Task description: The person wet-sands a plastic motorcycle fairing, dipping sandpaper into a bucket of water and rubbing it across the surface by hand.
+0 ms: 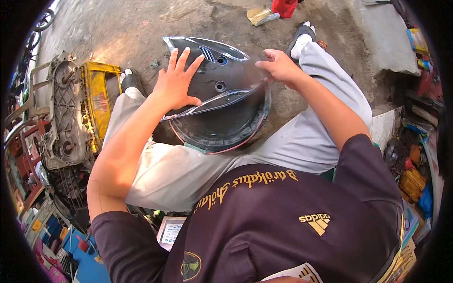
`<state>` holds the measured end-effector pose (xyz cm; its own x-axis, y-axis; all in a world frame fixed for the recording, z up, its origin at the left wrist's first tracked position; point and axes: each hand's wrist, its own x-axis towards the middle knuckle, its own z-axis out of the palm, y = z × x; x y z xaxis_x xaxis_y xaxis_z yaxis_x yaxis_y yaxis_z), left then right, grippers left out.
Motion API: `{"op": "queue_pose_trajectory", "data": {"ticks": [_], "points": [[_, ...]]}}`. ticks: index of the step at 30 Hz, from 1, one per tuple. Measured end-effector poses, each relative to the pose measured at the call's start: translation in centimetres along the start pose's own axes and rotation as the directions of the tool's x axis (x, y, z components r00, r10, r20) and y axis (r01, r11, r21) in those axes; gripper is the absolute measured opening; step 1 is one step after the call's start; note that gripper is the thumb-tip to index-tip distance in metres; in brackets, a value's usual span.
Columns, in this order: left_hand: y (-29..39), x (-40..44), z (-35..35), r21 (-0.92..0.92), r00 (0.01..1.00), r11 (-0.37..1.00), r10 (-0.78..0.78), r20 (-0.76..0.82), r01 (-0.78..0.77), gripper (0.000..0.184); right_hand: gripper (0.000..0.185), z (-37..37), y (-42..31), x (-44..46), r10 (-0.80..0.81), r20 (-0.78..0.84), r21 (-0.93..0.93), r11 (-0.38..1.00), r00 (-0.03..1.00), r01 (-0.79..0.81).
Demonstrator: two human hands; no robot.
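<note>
A dark pointed panel (pixel 207 75) with shiny edge strips, two round holes and a small slotted vent lies across a round black basin (pixel 226 127) between my legs. It looks like a vehicle body panel. My left hand (pixel 177 87) presses flat on the panel's left part, fingers spread. At the panel's right end, my right hand (pixel 281 70) is closed, thumb and fingers pinched together. A dark blur surrounds those fingertips, so what they hold cannot be made out. The blur also hides the panel's right tip.
A metal engine casing (pixel 63 108) and a yellow plastic frame (pixel 96 101) stand at the left. Assorted parts and packets crowd the right side. A red item (pixel 284 7) and a torn packet (pixel 262 16) lie on the concrete floor (pixel 141 23) ahead.
</note>
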<state>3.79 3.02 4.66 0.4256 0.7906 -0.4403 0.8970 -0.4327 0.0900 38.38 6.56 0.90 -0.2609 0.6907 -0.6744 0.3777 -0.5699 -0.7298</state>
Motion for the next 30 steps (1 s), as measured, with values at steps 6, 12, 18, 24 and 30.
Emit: {"op": "queue_pose_trajectory", "data": {"ticks": [6,12,18,24,30], "points": [[0.0,-0.1,-0.1,-0.014,1.000,1.000,0.005,-0.009,-0.005,0.136,0.031,1.2,1.6,0.2,-0.241,-0.279,-0.408,0.906,0.930,0.113],[0.0,-0.1,0.2,-0.020,1.000,1.000,0.004,-0.015,-0.005,0.137,0.030,-0.1,1.5,0.6,-0.248,0.022,-0.467,0.854,0.968,0.230],[0.4,-0.1,-0.5,0.006,1.000,1.000,-0.018,0.024,0.018,0.137,0.023,-0.6,2.2,1.0,-0.168,0.057,-0.371,0.912,0.984,0.177],[0.3,0.0,-0.3,-0.003,1.000,1.000,-0.021,0.016,0.021,0.137,0.037,0.0,3.0,1.5,-0.207,-0.033,-0.266,0.945,0.978,0.191],[0.3,0.0,-0.3,-0.011,1.000,1.000,-0.018,0.010,0.018,0.137,0.031,-0.1,3.0,2.0,-0.082,-0.127,-0.143,0.988,0.989,0.064]]}}
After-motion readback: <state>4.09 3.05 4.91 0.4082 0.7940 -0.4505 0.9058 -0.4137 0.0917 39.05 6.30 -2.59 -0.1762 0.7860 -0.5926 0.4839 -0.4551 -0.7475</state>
